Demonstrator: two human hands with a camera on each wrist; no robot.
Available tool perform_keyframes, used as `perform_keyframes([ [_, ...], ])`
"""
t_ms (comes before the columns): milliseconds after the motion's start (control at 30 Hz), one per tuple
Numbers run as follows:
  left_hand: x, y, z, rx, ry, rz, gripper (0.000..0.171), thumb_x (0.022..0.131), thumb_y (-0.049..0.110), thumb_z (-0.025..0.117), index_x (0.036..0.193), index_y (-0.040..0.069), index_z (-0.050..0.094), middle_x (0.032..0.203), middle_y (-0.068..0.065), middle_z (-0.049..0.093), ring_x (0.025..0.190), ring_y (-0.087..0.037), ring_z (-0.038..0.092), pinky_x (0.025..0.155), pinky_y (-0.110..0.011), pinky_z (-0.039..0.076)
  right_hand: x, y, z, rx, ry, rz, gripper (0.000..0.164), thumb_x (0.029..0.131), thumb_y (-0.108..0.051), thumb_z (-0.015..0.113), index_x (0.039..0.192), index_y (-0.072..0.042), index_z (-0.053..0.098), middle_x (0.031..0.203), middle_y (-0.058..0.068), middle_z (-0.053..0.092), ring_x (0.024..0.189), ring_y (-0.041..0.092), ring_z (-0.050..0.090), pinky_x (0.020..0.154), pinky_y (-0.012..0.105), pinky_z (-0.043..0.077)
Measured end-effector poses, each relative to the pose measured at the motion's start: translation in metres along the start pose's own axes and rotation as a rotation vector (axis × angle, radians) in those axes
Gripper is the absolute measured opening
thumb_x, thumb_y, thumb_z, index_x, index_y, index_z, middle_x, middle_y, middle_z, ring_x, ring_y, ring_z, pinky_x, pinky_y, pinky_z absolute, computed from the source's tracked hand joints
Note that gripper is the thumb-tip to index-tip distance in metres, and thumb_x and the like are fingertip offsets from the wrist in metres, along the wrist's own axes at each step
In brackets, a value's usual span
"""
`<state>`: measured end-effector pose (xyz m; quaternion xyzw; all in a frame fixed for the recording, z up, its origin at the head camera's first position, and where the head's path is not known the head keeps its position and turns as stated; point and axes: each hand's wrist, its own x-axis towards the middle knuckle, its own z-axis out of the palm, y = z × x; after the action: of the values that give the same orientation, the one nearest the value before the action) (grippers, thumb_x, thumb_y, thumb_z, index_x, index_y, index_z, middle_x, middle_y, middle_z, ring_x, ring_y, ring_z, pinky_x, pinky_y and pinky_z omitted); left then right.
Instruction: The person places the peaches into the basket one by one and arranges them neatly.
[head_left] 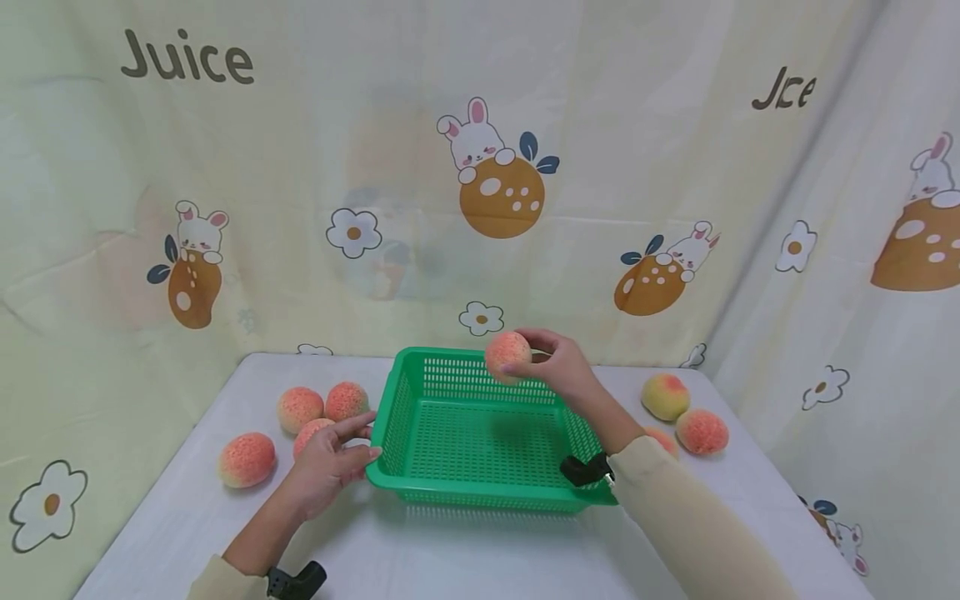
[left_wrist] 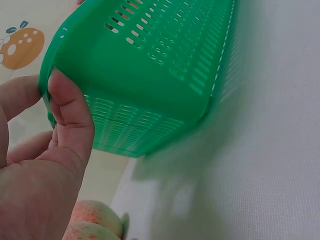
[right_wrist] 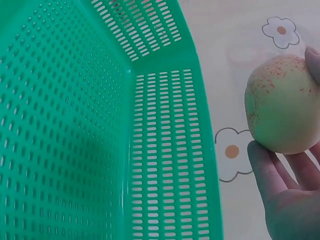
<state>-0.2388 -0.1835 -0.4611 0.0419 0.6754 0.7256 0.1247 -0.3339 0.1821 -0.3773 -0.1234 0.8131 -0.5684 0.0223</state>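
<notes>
A green plastic basket [head_left: 480, 487] with slotted walls stands at the middle of the table, with nothing lying in it. My left hand [head_left: 330, 467] pinches its left rim between thumb and fingers; the left wrist view shows the thumb on the rim [left_wrist: 47, 65]. Over the basket's far side, my right hand [head_left: 558, 367] holds a pinkish-orange peach [head_left: 507, 357] by its fingertips. In the right wrist view this peach [right_wrist: 285, 105] looks pale, with red flecks, and appears beside the basket wall [right_wrist: 170, 150].
Left of the basket lie several peaches, one [head_left: 247, 460] nearer the front and one [head_left: 311, 433] partly behind my left hand. To the right are a yellowish peach [head_left: 665, 397], a pink one [head_left: 702, 432] and another [head_left: 663, 442] partly covered by my sleeve. A printed curtain [head_left: 405, 275] hangs behind the table.
</notes>
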Motion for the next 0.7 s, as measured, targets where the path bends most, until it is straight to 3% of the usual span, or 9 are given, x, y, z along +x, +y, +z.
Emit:
perform_keyframes([
  [700, 0.0, -0.002, -0.001, 0.009, 0.0, 0.0, 0.071, 0.094, 0.009, 0.072, 0.157, 0.007, 0.039, 0.132, -0.014, 0.047, 0.1, -0.016, 0.068, 0.085, -0.027, 0.062, 0.029, 0.003, 0.035, 0.082, -0.062, 0.035, 0.066, 0.078, -0.027, 0.091, 0.137, -0.018, 0.061, 0.14, 0.006, 0.061, 0.125, 0.031, 0.061, 0.103, 0.056, 0.053],
])
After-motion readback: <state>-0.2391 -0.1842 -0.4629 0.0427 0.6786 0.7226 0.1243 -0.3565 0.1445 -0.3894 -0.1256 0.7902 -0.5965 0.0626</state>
